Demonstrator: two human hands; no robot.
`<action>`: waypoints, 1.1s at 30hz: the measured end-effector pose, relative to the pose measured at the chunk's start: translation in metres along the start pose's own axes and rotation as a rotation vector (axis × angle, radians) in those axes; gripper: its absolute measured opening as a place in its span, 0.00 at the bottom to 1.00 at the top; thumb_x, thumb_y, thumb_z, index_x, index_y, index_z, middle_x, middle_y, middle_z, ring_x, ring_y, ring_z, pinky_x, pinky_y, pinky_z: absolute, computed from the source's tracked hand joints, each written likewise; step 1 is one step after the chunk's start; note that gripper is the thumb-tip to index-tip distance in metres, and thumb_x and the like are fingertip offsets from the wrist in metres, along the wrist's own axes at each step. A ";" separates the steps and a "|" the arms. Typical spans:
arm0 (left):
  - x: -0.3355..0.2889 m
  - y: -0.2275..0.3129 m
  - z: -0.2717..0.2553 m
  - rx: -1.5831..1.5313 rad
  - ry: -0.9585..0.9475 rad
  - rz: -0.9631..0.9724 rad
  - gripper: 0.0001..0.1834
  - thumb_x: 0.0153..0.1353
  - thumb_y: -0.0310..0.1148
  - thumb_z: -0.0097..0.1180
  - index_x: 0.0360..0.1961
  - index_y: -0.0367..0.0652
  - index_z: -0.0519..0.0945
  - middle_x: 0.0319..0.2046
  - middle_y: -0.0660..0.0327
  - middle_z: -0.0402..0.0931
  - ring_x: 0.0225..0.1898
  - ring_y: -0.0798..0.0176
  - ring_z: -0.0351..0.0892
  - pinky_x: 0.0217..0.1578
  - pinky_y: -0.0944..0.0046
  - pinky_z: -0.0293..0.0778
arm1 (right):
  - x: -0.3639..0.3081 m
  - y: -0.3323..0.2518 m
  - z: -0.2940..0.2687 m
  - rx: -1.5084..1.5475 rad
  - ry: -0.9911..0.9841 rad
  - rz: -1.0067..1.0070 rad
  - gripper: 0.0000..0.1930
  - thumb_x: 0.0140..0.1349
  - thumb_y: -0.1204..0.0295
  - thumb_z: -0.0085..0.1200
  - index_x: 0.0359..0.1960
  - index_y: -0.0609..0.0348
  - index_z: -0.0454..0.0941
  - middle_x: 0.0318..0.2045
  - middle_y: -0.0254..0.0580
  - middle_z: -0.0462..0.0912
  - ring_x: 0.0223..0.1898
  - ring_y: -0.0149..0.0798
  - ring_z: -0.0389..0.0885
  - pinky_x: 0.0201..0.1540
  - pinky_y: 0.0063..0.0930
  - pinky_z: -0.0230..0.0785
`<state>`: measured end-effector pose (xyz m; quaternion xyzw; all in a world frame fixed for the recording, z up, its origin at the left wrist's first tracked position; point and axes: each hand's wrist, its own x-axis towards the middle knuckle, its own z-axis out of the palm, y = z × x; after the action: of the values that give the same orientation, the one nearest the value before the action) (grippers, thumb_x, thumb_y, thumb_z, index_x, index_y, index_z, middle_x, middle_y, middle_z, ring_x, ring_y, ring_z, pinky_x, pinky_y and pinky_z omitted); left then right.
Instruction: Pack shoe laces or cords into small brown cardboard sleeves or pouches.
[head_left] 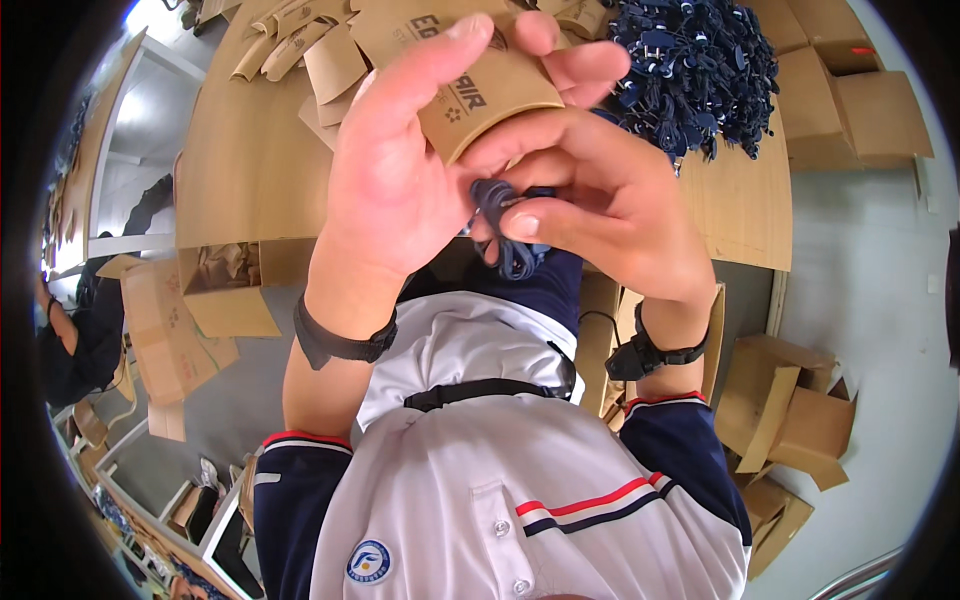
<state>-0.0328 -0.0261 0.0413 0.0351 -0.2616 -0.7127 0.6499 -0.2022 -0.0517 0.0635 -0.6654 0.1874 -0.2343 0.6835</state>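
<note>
My left hand is wrapped around a brown cardboard sleeve with dark print, its curved open end turned toward me. Just below that end, my right hand pinches a coiled dark blue cable between thumb and fingers. The cable hangs under the sleeve, close to my left palm. Fingers of the right hand touch the sleeve's lower edge. Whether any of the cable is inside the sleeve is hidden.
A heap of dark blue cables lies on the wooden table at the far right. Flat cardboard sleeves lie far left. Open cartons stand at the left, with more boxes on the right. Another person's arm shows at the left edge.
</note>
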 end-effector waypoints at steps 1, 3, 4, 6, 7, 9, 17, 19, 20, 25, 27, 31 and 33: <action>-0.001 0.001 -0.003 0.064 -0.061 0.054 0.18 0.73 0.37 0.38 0.56 0.38 0.67 0.48 0.60 0.72 0.58 0.54 0.73 0.66 0.47 0.61 | -0.001 -0.003 -0.001 0.001 -0.006 -0.001 0.16 0.60 0.86 0.53 0.50 0.74 0.71 0.41 0.52 0.81 0.38 0.38 0.82 0.41 0.31 0.77; -0.005 0.010 -0.008 0.076 -0.062 0.088 0.23 0.72 0.34 0.37 0.64 0.36 0.62 0.61 0.53 0.68 0.55 0.54 0.74 0.58 0.47 0.72 | -0.008 -0.014 -0.002 -0.157 0.195 -0.088 0.15 0.61 0.85 0.52 0.49 0.74 0.71 0.39 0.53 0.82 0.37 0.39 0.83 0.42 0.30 0.77; -0.007 0.009 -0.006 0.076 -0.065 0.088 0.23 0.72 0.34 0.37 0.64 0.36 0.62 0.61 0.53 0.68 0.55 0.54 0.74 0.58 0.47 0.72 | -0.011 -0.022 -0.002 -0.203 0.270 -0.168 0.14 0.62 0.81 0.52 0.49 0.73 0.70 0.37 0.57 0.82 0.34 0.40 0.83 0.39 0.30 0.78; -0.013 0.009 0.006 0.468 0.247 0.232 0.22 0.72 0.32 0.37 0.64 0.36 0.62 0.61 0.49 0.68 0.54 0.56 0.74 0.49 0.50 0.79 | -0.012 -0.031 -0.001 -0.403 0.468 -0.465 0.15 0.65 0.77 0.51 0.51 0.74 0.70 0.36 0.60 0.82 0.30 0.43 0.84 0.35 0.31 0.79; -0.012 0.007 0.007 0.514 0.264 0.253 0.22 0.70 0.30 0.40 0.64 0.35 0.63 0.57 0.47 0.71 0.51 0.57 0.75 0.42 0.54 0.81 | -0.010 -0.042 -0.001 -0.464 0.454 -0.582 0.16 0.66 0.76 0.50 0.52 0.74 0.70 0.36 0.62 0.81 0.29 0.45 0.84 0.34 0.32 0.79; -0.017 0.009 0.003 0.579 0.254 0.199 0.22 0.68 0.30 0.42 0.63 0.35 0.65 0.53 0.49 0.73 0.49 0.58 0.76 0.39 0.57 0.81 | -0.006 -0.058 -0.016 -0.550 0.445 -0.760 0.18 0.69 0.74 0.46 0.54 0.77 0.68 0.35 0.66 0.81 0.29 0.48 0.84 0.34 0.36 0.80; -0.018 -0.025 0.012 0.864 0.313 0.024 0.10 0.58 0.28 0.58 0.42 0.40 0.80 0.32 0.66 0.77 0.30 0.75 0.74 0.29 0.71 0.75 | 0.002 -0.083 -0.008 -0.765 0.671 -0.830 0.15 0.68 0.74 0.49 0.52 0.72 0.69 0.37 0.56 0.81 0.33 0.37 0.83 0.34 0.26 0.77; -0.017 -0.034 0.015 0.858 0.333 0.018 0.09 0.58 0.28 0.58 0.41 0.39 0.79 0.31 0.67 0.77 0.30 0.75 0.75 0.29 0.71 0.75 | 0.000 -0.083 0.003 -0.747 0.688 -0.759 0.14 0.68 0.73 0.50 0.52 0.69 0.70 0.38 0.53 0.81 0.34 0.32 0.82 0.34 0.22 0.76; -0.018 -0.036 0.015 0.851 0.356 0.007 0.09 0.58 0.28 0.58 0.40 0.39 0.79 0.30 0.67 0.77 0.31 0.75 0.75 0.29 0.71 0.75 | -0.001 -0.084 0.007 -0.741 0.691 -0.723 0.14 0.68 0.73 0.51 0.52 0.67 0.70 0.38 0.51 0.82 0.34 0.30 0.82 0.33 0.19 0.75; -0.021 -0.034 0.013 1.002 0.285 0.050 0.10 0.57 0.27 0.60 0.40 0.37 0.77 0.30 0.65 0.78 0.31 0.74 0.74 0.35 0.70 0.72 | -0.003 -0.083 0.013 -0.683 0.609 -0.656 0.13 0.68 0.74 0.51 0.51 0.66 0.71 0.39 0.48 0.82 0.35 0.28 0.81 0.33 0.16 0.74; -0.025 -0.030 0.019 1.186 0.237 0.128 0.11 0.57 0.27 0.60 0.40 0.37 0.77 0.30 0.65 0.78 0.32 0.76 0.71 0.37 0.70 0.71 | 0.001 -0.074 0.004 -0.591 0.458 -0.697 0.14 0.68 0.75 0.50 0.50 0.71 0.70 0.38 0.55 0.82 0.34 0.35 0.83 0.34 0.24 0.77; -0.027 -0.026 0.023 0.915 0.245 0.067 0.13 0.57 0.26 0.61 0.44 0.36 0.78 0.34 0.65 0.79 0.38 0.76 0.73 0.41 0.71 0.72 | 0.012 -0.053 -0.008 -0.455 0.211 -0.759 0.14 0.66 0.79 0.49 0.48 0.79 0.70 0.36 0.64 0.82 0.32 0.44 0.85 0.35 0.32 0.81; -0.029 -0.025 0.022 0.874 0.213 0.059 0.14 0.58 0.26 0.61 0.45 0.36 0.78 0.35 0.65 0.79 0.38 0.76 0.73 0.41 0.71 0.73 | 0.020 -0.044 -0.014 -0.581 0.146 -0.818 0.10 0.62 0.84 0.52 0.45 0.78 0.73 0.36 0.62 0.83 0.33 0.42 0.85 0.33 0.26 0.80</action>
<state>-0.0598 0.0086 0.0415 0.3720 -0.4708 -0.5088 0.6173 -0.1972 -0.0747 0.1076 -0.8291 0.0161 -0.4668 0.3074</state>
